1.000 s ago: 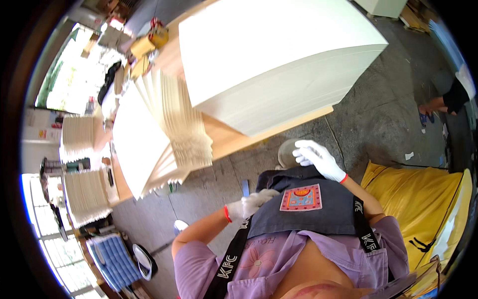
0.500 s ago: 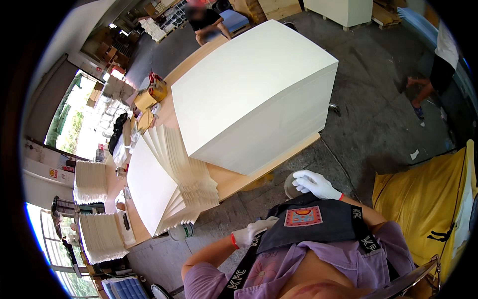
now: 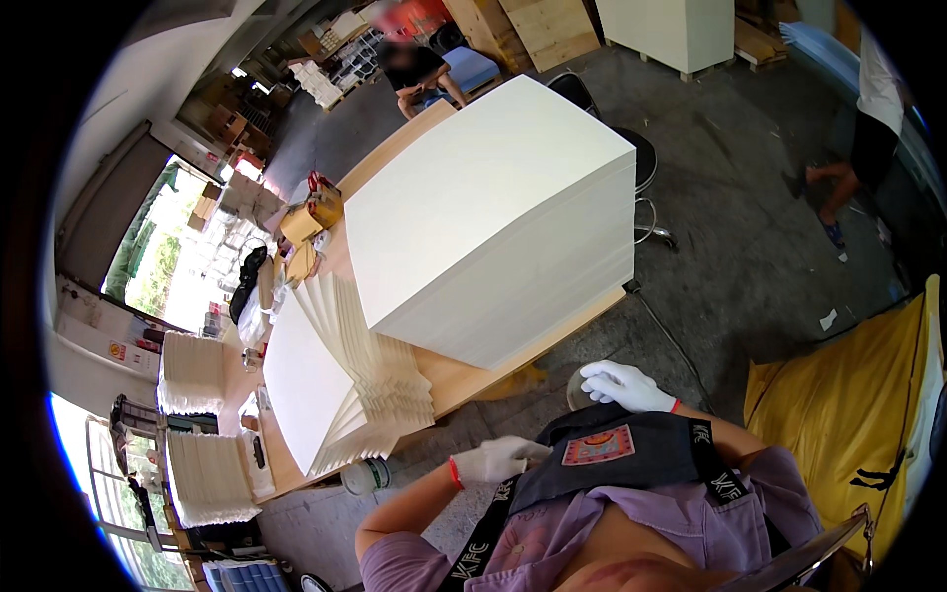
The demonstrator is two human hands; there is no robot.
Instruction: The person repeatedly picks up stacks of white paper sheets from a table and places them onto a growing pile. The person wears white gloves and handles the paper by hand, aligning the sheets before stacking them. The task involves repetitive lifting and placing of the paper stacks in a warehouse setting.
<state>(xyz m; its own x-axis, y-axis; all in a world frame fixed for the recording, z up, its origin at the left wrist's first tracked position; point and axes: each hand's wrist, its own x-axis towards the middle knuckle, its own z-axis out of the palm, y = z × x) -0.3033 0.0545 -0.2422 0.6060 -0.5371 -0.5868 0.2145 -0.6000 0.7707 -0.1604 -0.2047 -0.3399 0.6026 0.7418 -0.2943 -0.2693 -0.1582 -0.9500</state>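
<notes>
My left hand, in a white glove with a red cuff, is beside the left edge of my dark apron. Its fingers point toward the cloth, and I see nothing held in them. Also gloved in white, my right hand is just beyond the apron's upper right part, fingers loosely bent and slightly apart with no object in them. Ahead, a tall block of stacked white sheets rests on the wooden table. Left of it, a fanned pile of white sheets overlaps the table's near edge.
Two paper stacks stand at the far left. A yellow box and tools sit along the table's left side. Behind the block is a black chair. Yellow sheeting hangs at right. One person sits beyond the table; another stands right.
My view has tilted, so the table and block sit lower and more of the chair shows. My left hand has drawn slightly left from the apron; my right hand stays nearly in place.
</notes>
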